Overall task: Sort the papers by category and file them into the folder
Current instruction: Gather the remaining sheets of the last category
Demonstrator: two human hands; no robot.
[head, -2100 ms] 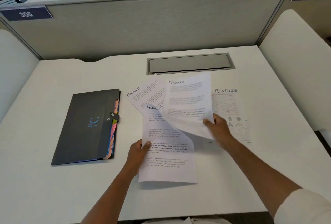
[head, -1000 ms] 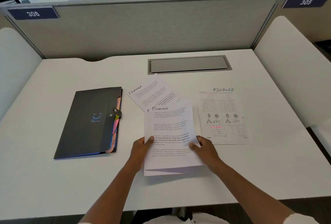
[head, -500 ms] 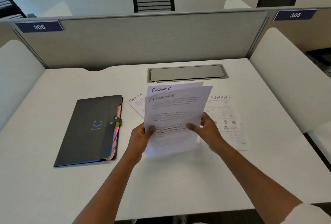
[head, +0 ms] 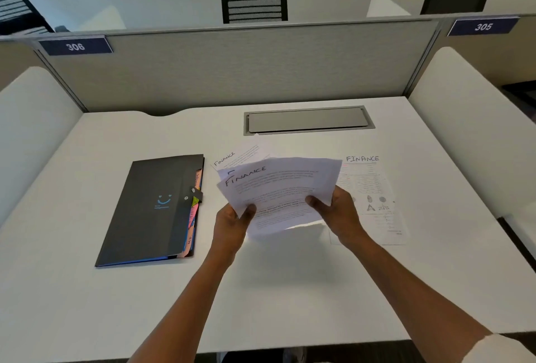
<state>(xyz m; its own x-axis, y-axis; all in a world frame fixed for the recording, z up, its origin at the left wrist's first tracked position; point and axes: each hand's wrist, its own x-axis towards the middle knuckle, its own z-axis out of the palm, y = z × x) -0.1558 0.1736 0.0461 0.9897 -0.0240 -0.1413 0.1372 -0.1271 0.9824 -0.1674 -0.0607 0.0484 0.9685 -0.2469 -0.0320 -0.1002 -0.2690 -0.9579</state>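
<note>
Above the middle of the desk point(head: 87, 304), a small stack of papers point(head: 284, 191) is held clear of the surface by both hands. The stack is gripped at its lower left by the left hand point(head: 232, 223), thumb on top and fingers curled beneath, and at its right side by the right hand point(head: 339, 214), thumb laid across the front sheet and fingers behind. The sheets are tilted and fanned a little, so that a second sheet shows behind the front one; "FINANCE" is handwritten at the top of the front sheet.

Two further sheets are left flat on the desk. One sheet point(head: 240, 156), headed "FINANCE", lies skewed just behind the held stack, toward the far edge, and is partly hidden by it. A chart sheet point(head: 374, 188), also headed "FINANCE", lies toward the right edge, partly covered by the right hand and wrist.

Toward the left edge, a dark folder point(head: 150, 212) lies closed, well apart from the stack, with coloured tabs point(head: 193, 212) showing along its right side. A grey cable hatch point(head: 307, 119) is set into the desk near the far edge, and a partition point(head: 232, 72) with number plates "306" and "305" stands behind it.
</note>
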